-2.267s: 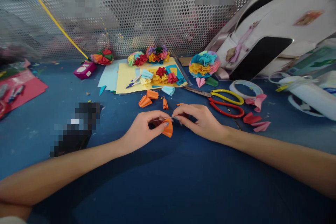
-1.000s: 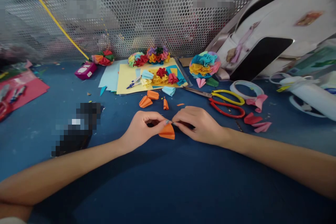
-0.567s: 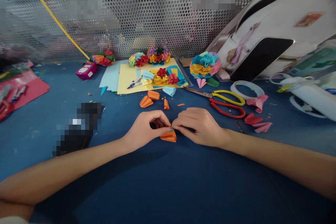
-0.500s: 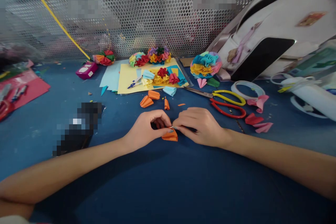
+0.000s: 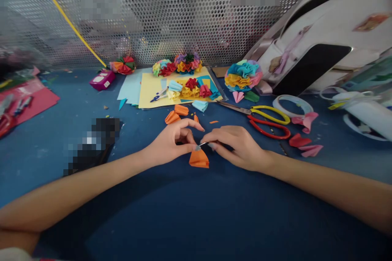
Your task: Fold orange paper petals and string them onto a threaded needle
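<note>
My left hand (image 5: 171, 142) pinches the narrow top of a folded orange paper piece (image 5: 199, 159), which fans out below the thumb; its index finger is raised. My right hand (image 5: 237, 147) is closed on a thin shiny wire (image 5: 203, 144), whose tip meets the pinched top of the paper. Just beyond my left hand lie folded orange pieces (image 5: 181, 109), one partly hidden behind the fingers. A light blue folded piece (image 5: 200, 105) rests near the yellow sheet (image 5: 147, 89), which bears several small coloured pieces.
Scissors with yellow and red handles (image 5: 269, 115) and a tape roll (image 5: 293, 105) lie to the right. Behind them a phone (image 5: 315, 67) leans on a pale bag (image 5: 364, 4). Paper flowers (image 5: 243, 75) line the perforated metal screen (image 5: 171, 12). A dark object (image 5: 94, 142) lies left.
My left index finger has lifted away from the pinch. More of the orange paper shows below the thumb, and more of the thin wire is visible between my hands.
</note>
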A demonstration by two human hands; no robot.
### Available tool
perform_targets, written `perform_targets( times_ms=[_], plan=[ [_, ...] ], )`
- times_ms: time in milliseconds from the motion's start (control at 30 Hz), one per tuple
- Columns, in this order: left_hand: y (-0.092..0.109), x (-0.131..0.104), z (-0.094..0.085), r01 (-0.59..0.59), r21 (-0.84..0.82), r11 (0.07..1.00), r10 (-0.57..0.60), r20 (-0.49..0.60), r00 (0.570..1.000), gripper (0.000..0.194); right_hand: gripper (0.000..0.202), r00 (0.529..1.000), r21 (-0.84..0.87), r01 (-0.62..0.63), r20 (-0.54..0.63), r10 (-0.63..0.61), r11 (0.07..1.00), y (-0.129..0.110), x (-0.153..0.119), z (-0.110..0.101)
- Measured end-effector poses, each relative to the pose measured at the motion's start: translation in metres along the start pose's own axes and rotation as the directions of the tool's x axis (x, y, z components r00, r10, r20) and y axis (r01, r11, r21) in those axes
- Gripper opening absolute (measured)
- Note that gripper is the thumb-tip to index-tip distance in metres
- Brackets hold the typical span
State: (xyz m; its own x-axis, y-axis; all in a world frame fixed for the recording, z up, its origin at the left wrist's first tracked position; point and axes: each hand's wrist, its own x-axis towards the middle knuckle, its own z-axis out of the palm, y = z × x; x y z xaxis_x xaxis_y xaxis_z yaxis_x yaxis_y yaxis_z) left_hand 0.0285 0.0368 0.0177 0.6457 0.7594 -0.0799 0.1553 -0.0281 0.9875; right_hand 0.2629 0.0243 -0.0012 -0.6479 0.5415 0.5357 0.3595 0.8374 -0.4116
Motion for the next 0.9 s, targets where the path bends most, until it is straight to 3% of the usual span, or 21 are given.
perform_targets(
  times_ms=[233, 567, 900],
  plan=[
    [-0.0018, 0.0014, -0.0032, 0.001, 0.003, 1.000, -0.001, 0.013, 1.000, 0.037, 0.018, 0.994, 0.106, -0.108, -0.008, 0.110, 0.988, 0.0023, -0.0006, -0.0019],
    [-0.0028, 0.0021, -0.0022, -0.010, 0.015, 1.000, 0.009, 0.016, 1.000, 0.031, 0.016, 0.994, 0.101, -0.106, 0.031, 0.104, 0.989, 0.0026, 0.0005, -0.0024],
    [-0.0017, 0.0041, -0.0010, 0.044, -0.063, 0.997, -0.044, -0.010, 0.999, 0.044, 0.018, 0.999, 0.055, -0.019, 0.028, 0.018, 0.998, 0.0037, 0.0033, 0.0000]
  ],
)
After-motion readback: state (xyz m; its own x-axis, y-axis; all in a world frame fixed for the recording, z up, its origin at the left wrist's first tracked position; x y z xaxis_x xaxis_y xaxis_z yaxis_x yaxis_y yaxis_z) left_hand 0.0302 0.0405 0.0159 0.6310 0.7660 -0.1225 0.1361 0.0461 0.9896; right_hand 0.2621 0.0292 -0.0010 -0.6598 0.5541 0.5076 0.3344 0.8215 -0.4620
